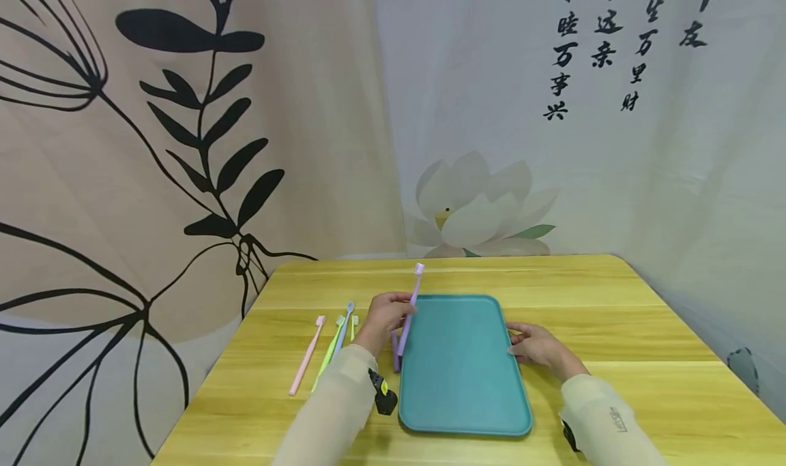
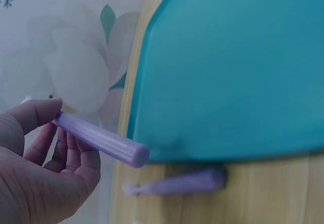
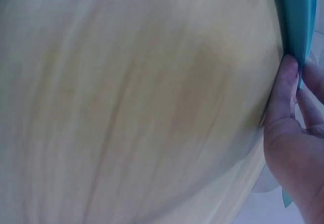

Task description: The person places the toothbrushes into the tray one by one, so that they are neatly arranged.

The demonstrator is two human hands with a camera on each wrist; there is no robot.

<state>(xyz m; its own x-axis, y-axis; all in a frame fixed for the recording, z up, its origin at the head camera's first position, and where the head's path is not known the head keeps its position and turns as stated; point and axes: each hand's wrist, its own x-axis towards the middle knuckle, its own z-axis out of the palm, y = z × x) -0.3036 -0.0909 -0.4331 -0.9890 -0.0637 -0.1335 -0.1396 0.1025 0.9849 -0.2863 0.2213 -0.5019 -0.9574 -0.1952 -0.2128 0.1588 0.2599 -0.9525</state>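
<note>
My left hand (image 1: 385, 316) pinches a light purple toothbrush (image 1: 407, 329) between thumb and fingers, over the left edge of a teal tray (image 1: 463, 370). In the left wrist view the brush's thick handle end (image 2: 116, 147) points toward the tray, and its head lies behind the fingers. A darker purple toothbrush (image 1: 396, 357) lies on the table along the tray's left side. At the tray's right edge, my right hand (image 1: 540, 346) grips the rim. The right wrist view has its thumb (image 3: 284, 89) and fingers on either side of that rim (image 3: 298, 26).
Left of the tray lie a pink toothbrush (image 1: 307, 357), a green one (image 1: 329, 357), a blue one (image 1: 344, 329) and another with a pale head (image 1: 355, 321), partly hidden by the left arm. The wooden table (image 1: 645, 329) ends at a printed curtain (image 1: 331, 145).
</note>
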